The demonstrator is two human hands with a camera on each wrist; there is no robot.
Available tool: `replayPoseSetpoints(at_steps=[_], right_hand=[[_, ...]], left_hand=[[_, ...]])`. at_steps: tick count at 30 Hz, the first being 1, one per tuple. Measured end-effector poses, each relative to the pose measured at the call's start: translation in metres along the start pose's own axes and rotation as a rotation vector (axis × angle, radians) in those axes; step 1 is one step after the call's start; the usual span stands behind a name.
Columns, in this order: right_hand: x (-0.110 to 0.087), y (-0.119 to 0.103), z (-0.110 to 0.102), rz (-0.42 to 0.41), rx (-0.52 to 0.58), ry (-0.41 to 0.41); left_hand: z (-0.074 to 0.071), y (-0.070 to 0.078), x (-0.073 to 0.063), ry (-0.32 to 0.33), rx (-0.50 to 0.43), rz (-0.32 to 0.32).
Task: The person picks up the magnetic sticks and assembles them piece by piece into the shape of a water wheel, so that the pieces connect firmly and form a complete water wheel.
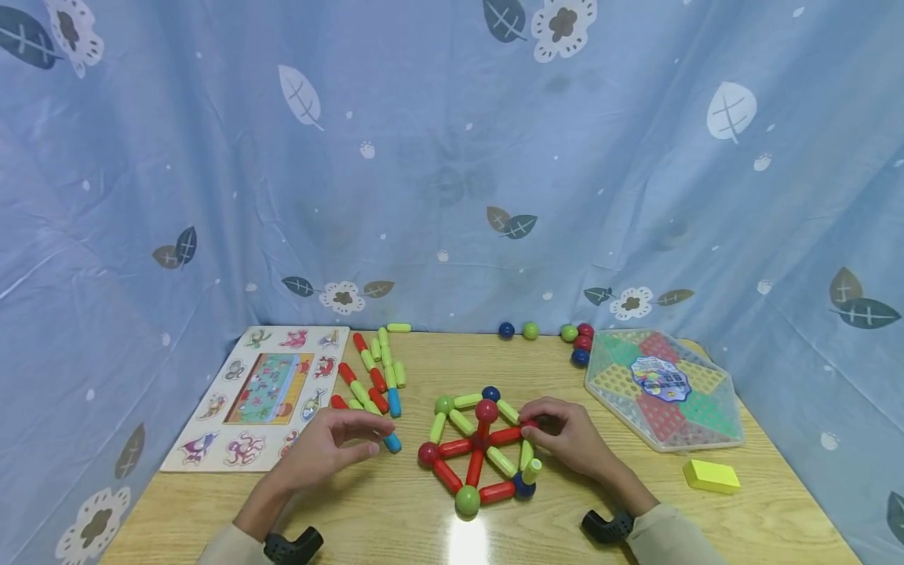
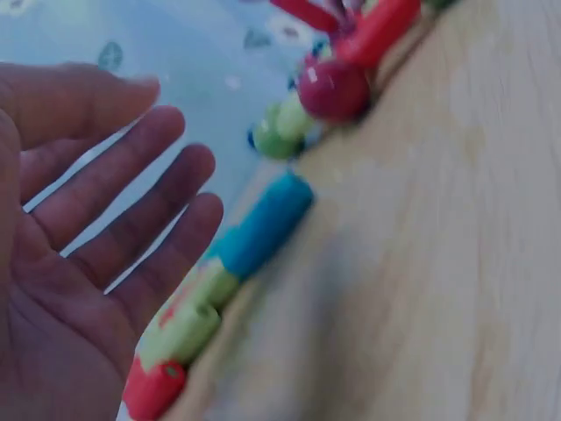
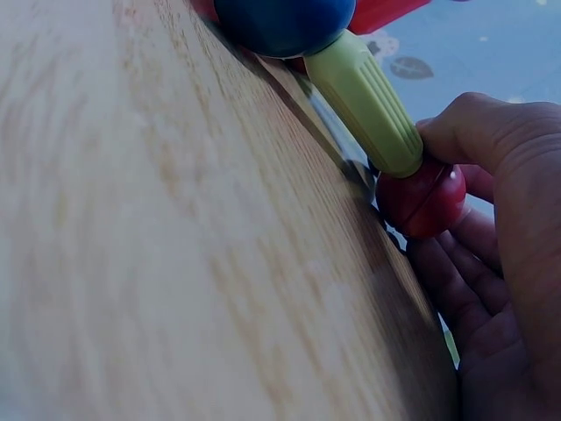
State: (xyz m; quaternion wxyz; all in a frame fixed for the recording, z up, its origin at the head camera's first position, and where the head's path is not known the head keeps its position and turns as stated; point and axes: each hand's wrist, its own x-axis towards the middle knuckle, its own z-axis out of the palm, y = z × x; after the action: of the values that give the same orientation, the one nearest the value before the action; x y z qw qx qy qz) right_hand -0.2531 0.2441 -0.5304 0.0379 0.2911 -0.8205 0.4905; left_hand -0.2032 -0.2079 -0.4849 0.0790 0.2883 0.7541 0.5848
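A wheel-shaped frame of red rods [image 1: 446,476] and light-green rods [image 1: 438,428], joined by coloured balls, lies mid-table. From its hub a red rod stands upright, topped by a red ball [image 1: 486,410]. Another short light-green rod [image 1: 532,471] rises from the blue ball [image 1: 524,487] at the near right. My right hand [image 1: 568,435] holds the red ball [image 3: 422,200] at the frame's right corner, thumb and fingers about it. Above the table at left, my left hand [image 1: 328,447] is empty, fingers spread apart, close to a blue rod [image 2: 267,224].
Loose red, green and blue rods [image 1: 377,380] lie beside a sea-animal puzzle board [image 1: 339,337] at left. Several balls [image 1: 530,330] sit at the back. To the right are a hexagonal case [image 1: 664,380] and a yellow block [image 1: 711,476].
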Motion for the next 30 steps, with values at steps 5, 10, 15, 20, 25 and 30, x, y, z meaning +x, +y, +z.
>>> replayPoseSetpoints(at_steps=[5,10,15,20,25,30], right_hand=[[-0.001,0.000,0.000,0.003,0.000,0.002],[-0.001,-0.001,0.000,0.003,0.000,-0.001],[0.000,0.000,-0.001,0.007,0.006,-0.004],[0.001,0.000,-0.001,0.014,0.018,-0.009],[0.000,0.000,0.000,0.015,0.016,-0.008],[0.000,0.000,-0.001,0.020,0.012,-0.008]], left_hand=[[0.003,-0.012,0.006,0.033,0.196,-0.106],[0.011,-0.016,0.015,0.077,0.481,-0.112],[0.014,-0.018,0.019,0.085,0.644,-0.050],[0.013,-0.018,0.016,0.132,0.656,-0.033],[0.017,-0.010,0.017,0.198,0.579,-0.031],[0.043,0.017,0.025,0.180,0.330,0.026]])
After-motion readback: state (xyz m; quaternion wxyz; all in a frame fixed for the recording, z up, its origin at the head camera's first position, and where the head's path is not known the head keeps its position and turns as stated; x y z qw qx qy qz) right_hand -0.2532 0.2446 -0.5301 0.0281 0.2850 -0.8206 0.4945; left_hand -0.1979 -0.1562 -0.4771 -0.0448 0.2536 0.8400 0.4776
